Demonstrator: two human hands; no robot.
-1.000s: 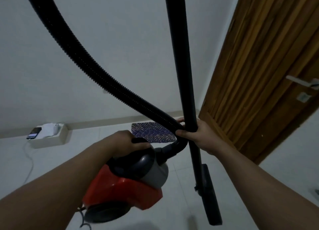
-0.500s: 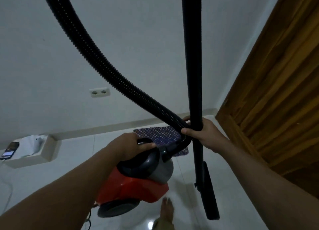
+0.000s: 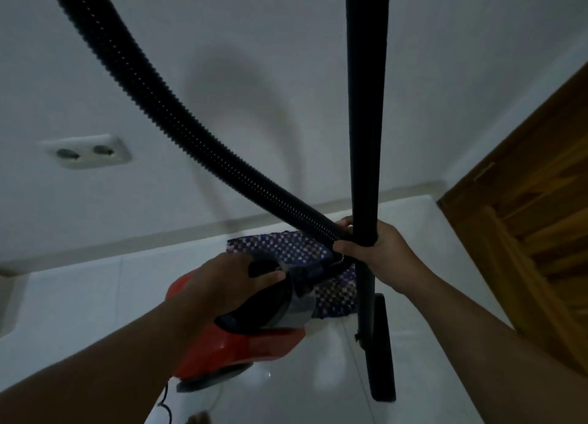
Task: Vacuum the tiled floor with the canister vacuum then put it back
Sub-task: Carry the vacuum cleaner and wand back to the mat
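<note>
Well off to the left of my fingers a double wall socket (image 3: pixel 90 151) sits on the white wall, and my left hand (image 3: pixel 222 283) is curled tight around the black carry handle (image 3: pixel 265 269) of the red and grey canister vacuum (image 3: pixel 235 344), which hangs under my fingers above the white tiled floor (image 3: pixel 79 302). From the canister's front the ribbed black hose (image 3: pixel 178 105) climbs up and left past my knuckles, crossing a blue checked mat (image 3: pixel 286 248) lying just beyond them. My right hand (image 3: pixel 381 255) is wrapped around the upright black wand (image 3: pixel 366 105) with the hose end pinched against it, the floor head (image 3: pixel 380 350) hangs below my fingers, a wooden door (image 3: pixel 534 232) stands to their right, and I can read no brand or lettering anywhere.
</note>
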